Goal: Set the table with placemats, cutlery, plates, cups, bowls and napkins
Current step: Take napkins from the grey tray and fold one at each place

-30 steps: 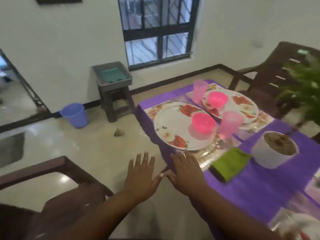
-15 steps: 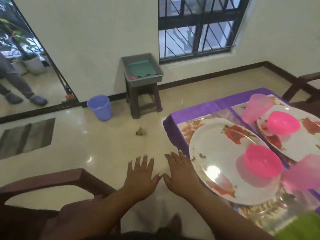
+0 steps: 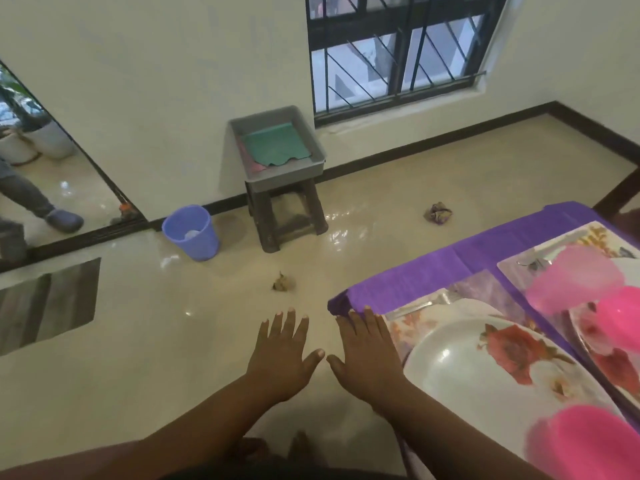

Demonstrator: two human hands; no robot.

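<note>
My left hand (image 3: 280, 355) and my right hand (image 3: 369, 355) are held out flat, palms down, fingers straight, holding nothing, above the floor beside the table's left corner. The table wears a purple cloth (image 3: 433, 271). On it a floral placemat (image 3: 412, 327) carries a white flowered plate (image 3: 485, 368) with a pink bowl (image 3: 585, 445). A fork (image 3: 429, 301) lies beside the plate. Further back stand a pink cup (image 3: 571, 278) and a second pink bowl (image 3: 620, 317) on another plate. A grey tray (image 3: 242, 133) on a stool holds a green cloth (image 3: 275, 143).
A dark stool (image 3: 287, 213) stands against the wall under the window. A blue bin (image 3: 190, 232) sits to its left. Two crumpled scraps (image 3: 282, 281) (image 3: 438, 213) lie on the shiny floor. A person's leg (image 3: 27, 195) shows in the doorway at left.
The view has swung left and closer to the floor; the chair at lower left has left the frame. Both hands stay flat, side by side, holding nothing.
</note>
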